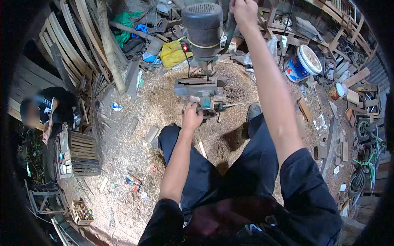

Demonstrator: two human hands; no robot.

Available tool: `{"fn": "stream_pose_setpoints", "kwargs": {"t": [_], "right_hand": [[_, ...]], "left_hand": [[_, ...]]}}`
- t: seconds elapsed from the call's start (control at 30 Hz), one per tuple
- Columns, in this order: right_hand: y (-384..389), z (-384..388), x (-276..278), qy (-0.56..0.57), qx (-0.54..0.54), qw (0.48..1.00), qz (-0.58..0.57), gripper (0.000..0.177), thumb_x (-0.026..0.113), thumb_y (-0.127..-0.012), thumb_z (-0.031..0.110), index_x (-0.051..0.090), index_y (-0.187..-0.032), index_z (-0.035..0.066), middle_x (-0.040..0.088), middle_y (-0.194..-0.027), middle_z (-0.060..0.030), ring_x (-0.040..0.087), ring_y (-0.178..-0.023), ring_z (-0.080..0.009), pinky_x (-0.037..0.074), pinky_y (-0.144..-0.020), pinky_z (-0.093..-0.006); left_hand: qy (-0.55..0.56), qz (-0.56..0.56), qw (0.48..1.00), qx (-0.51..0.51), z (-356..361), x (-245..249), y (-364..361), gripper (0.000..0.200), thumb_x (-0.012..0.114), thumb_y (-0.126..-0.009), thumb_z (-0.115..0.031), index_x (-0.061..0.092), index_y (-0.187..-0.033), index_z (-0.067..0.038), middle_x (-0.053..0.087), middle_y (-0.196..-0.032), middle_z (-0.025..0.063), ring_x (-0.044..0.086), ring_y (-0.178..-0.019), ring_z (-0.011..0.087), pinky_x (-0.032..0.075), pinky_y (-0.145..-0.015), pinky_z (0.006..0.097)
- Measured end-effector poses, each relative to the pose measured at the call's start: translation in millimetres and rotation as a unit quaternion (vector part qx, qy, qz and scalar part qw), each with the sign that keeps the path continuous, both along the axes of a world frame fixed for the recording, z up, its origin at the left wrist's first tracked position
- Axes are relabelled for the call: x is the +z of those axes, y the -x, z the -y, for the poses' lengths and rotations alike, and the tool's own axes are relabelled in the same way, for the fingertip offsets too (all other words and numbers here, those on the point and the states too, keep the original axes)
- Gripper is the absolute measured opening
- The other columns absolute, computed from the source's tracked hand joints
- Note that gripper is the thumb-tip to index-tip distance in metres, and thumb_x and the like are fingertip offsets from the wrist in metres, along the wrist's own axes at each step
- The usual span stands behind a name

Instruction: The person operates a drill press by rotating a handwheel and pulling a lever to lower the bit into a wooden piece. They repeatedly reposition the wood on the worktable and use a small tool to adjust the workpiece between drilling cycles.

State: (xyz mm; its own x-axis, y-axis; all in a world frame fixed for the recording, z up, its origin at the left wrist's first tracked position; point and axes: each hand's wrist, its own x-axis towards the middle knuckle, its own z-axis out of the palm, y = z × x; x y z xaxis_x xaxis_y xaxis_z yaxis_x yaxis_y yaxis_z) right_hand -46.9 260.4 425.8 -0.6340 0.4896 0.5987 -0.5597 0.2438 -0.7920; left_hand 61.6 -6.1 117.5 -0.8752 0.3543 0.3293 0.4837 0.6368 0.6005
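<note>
In front of me stands a drill-press-like machine with an upright dark motor on top. Below the motor, a bit comes down at the metal work table, which carries a dark slotted piece. My left hand is closed at the left rim of the handwheel in front of that table; its fingertips are partly hidden. Raised at the top right, my right hand is wrapped round the machine's dark lever. Much of the lever is behind the hand and forearm.
Wood shavings cover the ground. A yellow sack lies behind the machine, left of a lit red switch. A paint bucket stands right. Another person sits at the left near a slatted crate. Planks lean behind.
</note>
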Motion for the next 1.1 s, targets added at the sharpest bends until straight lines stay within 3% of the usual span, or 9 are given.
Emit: {"fn": "stream_pose_setpoints", "kwargs": {"t": [0.07, 0.13, 0.47, 0.57, 0.7, 0.87, 0.9, 1.03, 1.1], "right_hand": [[-22.6, -1.9, -37.3, -0.061, -0.002, 0.998, 0.025, 0.057, 0.048, -0.096, 0.050, 0.064, -0.078, -0.001, 0.063, -0.073, -0.0085, 0.058, -0.070, -0.0175, 0.044, -0.065, -0.0315], [-76.8, 33.0, -50.5, -0.073, -0.028, 0.997, -0.015, 0.057, 0.042, -0.102, 0.037, 0.051, -0.058, 0.002, 0.047, -0.056, 0.0006, 0.041, -0.055, -0.0085, 0.032, -0.055, -0.0267], [-209.4, 91.3, -255.9, -0.035, -0.058, 0.992, 0.111, 0.042, 0.052, -0.098, 0.024, 0.050, -0.064, -0.002, 0.044, -0.053, -0.0026, 0.043, -0.052, -0.0094, 0.033, -0.049, -0.0308], [-195.6, 85.4, -237.7, -0.091, -0.068, 0.979, 0.169, 0.042, 0.051, -0.099, 0.021, 0.052, -0.062, 0.002, 0.045, -0.051, 0.0028, 0.038, -0.046, -0.0069, 0.029, -0.043, -0.0302], [-154.6, 73.7, -132.6, -0.186, -0.153, 0.969, 0.054, 0.042, 0.054, -0.095, 0.024, 0.055, -0.065, -0.004, 0.045, -0.051, -0.0185, 0.041, -0.043, -0.0211, 0.035, -0.047, -0.0368], [-44.3, 24.1, -12.4, -0.224, -0.203, 0.951, 0.064, 0.048, 0.048, -0.093, 0.042, 0.066, -0.078, 0.000, 0.063, -0.072, -0.0236, 0.064, -0.075, -0.0411, 0.049, -0.069, -0.0442], [-25.5, 15.0, -4.2, -0.259, -0.220, 0.940, 0.032, 0.045, 0.051, -0.096, 0.035, 0.064, -0.071, -0.001, 0.057, -0.057, -0.0128, 0.057, -0.057, -0.0192, 0.043, -0.057, -0.0355], [-30.3, 18.5, -0.7, -0.219, -0.195, 0.952, 0.093, 0.041, 0.048, -0.099, 0.032, 0.063, -0.084, -0.003, 0.066, -0.077, -0.0180, 0.061, -0.068, -0.0373, 0.046, -0.066, -0.0425], [-64.3, 36.1, -22.6, -0.199, -0.181, 0.961, 0.061, 0.043, 0.049, -0.096, 0.034, 0.064, -0.081, -0.003, 0.062, -0.069, -0.0196, 0.060, -0.062, -0.0333, 0.045, -0.061, -0.0406]], "left_hand": [[0.011, 0.028, 1.000, -0.001, -1.8, 13.3, -10.8, 0.026, 0.064, -0.077, -0.009, 0.065, -0.100, 0.001, 0.060, -0.105, 0.0223, 0.057, -0.100, 0.0412, 0.047, -0.088, 0.0454], [-0.001, 0.054, 0.998, 0.020, -3.8, 7.3, -14.4, 0.024, 0.065, -0.077, -0.010, 0.066, -0.098, 0.001, 0.061, -0.103, 0.0238, 0.058, -0.098, 0.0420, 0.047, -0.088, 0.0457], [-0.003, 0.085, 0.996, 0.009, 6.1, -29.2, -12.0, 0.026, 0.067, -0.081, -0.022, 0.068, -0.096, -0.001, 0.063, -0.105, 0.0214, 0.059, -0.102, 0.0387, 0.047, -0.091, 0.0446], [-0.007, 0.075, 0.997, 0.014, 6.2, -36.4, -10.3, 0.026, 0.068, -0.080, -0.022, 0.069, -0.096, -0.002, 0.064, -0.100, 0.0216, 0.061, -0.099, 0.0384, 0.048, -0.089, 0.0448], [-0.038, 0.149, 0.988, 0.011, -0.4, -4.9, -28.5, 0.022, 0.067, -0.079, -0.020, 0.070, -0.091, -0.002, 0.066, -0.093, 0.0247, 0.064, -0.087, 0.0409, 0.051, -0.081, 0.0458], [-0.036, 0.090, 0.995, -0.010, -1.5, -33.1, -20.5, 0.023, 0.066, -0.080, -0.021, 0.070, -0.091, -0.001, 0.067, -0.095, 0.0253, 0.063, -0.088, 0.0431, 0.051, -0.081, 0.0465], [-0.039, 0.101, 0.994, -0.014, -0.6, -28.8, -20.2, 0.023, 0.065, -0.079, -0.020, 0.070, -0.091, -0.001, 0.067, -0.094, 0.0255, 0.063, -0.088, 0.0432, 0.051, -0.081, 0.0467], [-0.048, 0.181, 0.982, -0.025, 0.8, 0.4, -21.9, 0.024, 0.063, -0.078, -0.017, 0.069, -0.092, 0.001, 0.066, -0.091, 0.0265, 0.063, -0.089, 0.0428, 0.050, -0.081, 0.0473], [-0.062, 0.144, 0.987, -0.024, 0.7, 5.0, -18.9, 0.024, 0.061, -0.077, -0.015, 0.068, -0.092, 0.002, 0.066, -0.090, 0.0271, 0.063, -0.089, 0.0429, 0.050, -0.079, 0.0476]]}}
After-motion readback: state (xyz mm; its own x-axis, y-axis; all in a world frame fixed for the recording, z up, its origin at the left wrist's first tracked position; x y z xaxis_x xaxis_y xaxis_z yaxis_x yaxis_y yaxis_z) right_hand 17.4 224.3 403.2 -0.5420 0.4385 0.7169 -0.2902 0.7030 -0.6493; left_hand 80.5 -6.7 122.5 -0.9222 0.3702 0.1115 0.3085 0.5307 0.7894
